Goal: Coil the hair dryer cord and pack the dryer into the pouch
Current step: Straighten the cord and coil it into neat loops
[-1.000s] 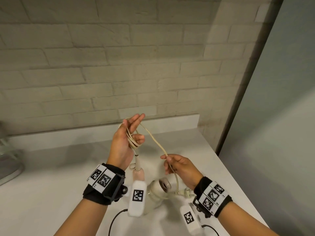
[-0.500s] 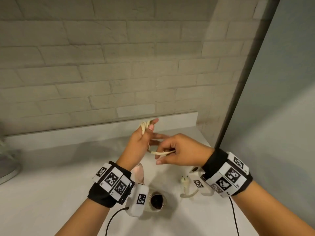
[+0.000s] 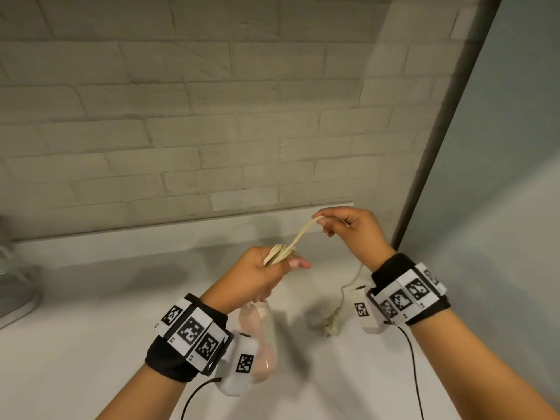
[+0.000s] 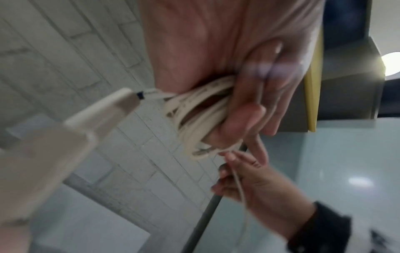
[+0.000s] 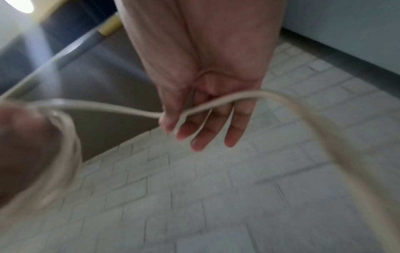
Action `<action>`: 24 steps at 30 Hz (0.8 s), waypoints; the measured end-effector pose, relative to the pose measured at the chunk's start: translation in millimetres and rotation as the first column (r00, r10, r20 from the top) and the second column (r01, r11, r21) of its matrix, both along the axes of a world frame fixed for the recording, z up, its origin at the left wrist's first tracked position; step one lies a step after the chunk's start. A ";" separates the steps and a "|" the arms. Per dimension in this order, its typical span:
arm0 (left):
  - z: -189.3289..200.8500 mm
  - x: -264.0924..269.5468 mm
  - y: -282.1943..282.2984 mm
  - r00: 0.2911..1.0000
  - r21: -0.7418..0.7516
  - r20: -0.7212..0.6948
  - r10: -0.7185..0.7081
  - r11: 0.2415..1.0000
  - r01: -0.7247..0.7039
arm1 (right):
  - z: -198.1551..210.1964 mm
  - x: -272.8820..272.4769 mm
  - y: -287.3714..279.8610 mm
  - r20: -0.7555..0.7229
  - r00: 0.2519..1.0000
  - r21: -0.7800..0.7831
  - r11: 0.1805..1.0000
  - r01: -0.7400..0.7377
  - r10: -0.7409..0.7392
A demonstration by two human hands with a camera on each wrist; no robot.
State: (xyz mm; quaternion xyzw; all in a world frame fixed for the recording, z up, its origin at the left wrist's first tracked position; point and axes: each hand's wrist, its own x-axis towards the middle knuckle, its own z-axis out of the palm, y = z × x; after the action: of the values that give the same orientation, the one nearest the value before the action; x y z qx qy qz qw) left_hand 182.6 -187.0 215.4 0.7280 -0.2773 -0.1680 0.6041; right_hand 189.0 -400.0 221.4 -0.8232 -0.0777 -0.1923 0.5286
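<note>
Head view: the left hand [image 3: 257, 275] is gripping the coiled cord [image 3: 277, 253] above the white counter [image 3: 91, 298], and the hair dryer [image 3: 260, 338] is hanging below that hand. The right hand [image 3: 354, 231] is pinching the cord right of the coil; the plug [image 3: 330, 322] is dangling beneath it.

Left wrist view: fingers [image 4: 244, 119] are curling round the loops [image 4: 194, 119]; the dryer handle [image 4: 101, 109] is lying left of the coil.

Right wrist view: thumb and fingers [image 5: 207, 130] are pinching the cord [image 5: 216, 102].

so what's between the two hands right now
One taut run of the cord spans the gap, from the coil held in the left hand up to the right hand's pinch. Nothing else lies between. The head view shows it best.
</note>
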 end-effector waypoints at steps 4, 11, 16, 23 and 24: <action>4.4 -4.4 -3.5 0.984 -0.254 -0.100 -0.150 0.960 0.120 | -37.4 7.0 23.9 -0.098 0.995 0.159 0.987 0.003 0.013; 1.4 1.2 -4.9 0.980 -0.520 -0.198 -0.031 0.850 -0.079 | -90.6 3.7 53.8 -0.112 0.993 -0.553 0.829 -0.082 0.023; 0.8 15.6 4.8 0.960 -0.558 -0.261 0.101 0.796 -0.235 | -108.8 -13.6 46.4 -0.333 0.932 -0.166 0.964 -0.209 0.144; -11.1 27.9 2.9 0.965 -0.415 -0.118 0.235 0.871 -0.263 | -60.4 -36.8 40.9 -0.299 0.931 -0.487 0.806 -0.337 0.209; -12.3 27.5 0.4 0.973 -0.379 -0.063 0.223 0.896 -0.230 | -49.6 -40.3 40.4 -0.269 0.939 -0.481 0.814 -0.325 0.216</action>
State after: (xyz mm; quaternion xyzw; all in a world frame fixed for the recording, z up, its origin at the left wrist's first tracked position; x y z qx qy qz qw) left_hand 210.1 -186.6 203.1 0.6212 -0.2127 -0.0455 0.7529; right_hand 148.7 -359.6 171.8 -0.9303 -0.1893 -0.0024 0.3142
